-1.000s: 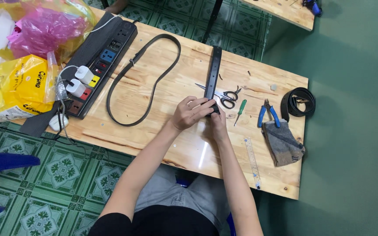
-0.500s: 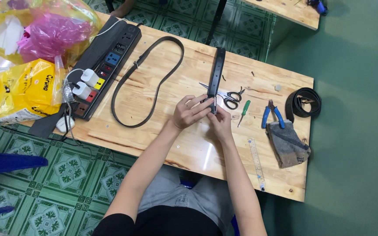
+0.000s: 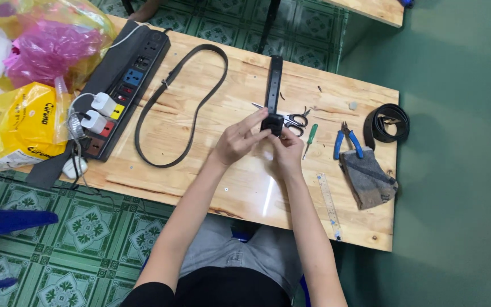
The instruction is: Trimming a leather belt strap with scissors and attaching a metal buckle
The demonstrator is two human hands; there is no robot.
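Black strap (image 3: 273, 85) lies straight on the wooden table (image 3: 240, 176), running from the far edge toward the person, and its near end is pinched between both hands. Left hand (image 3: 238, 139) has its grip closed on that end from the left; right hand (image 3: 287, 146) closes on it from the near right. Scissors (image 3: 291, 118) lie just right of the strap, with a green screwdriver (image 3: 310, 138) and blue pliers (image 3: 348, 143) further right.

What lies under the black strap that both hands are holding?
Under the black strap lie the wooden table and the scissors, whose blades poke out left. The left hand and right hand cover the strap's near end, hiding what lies beneath.
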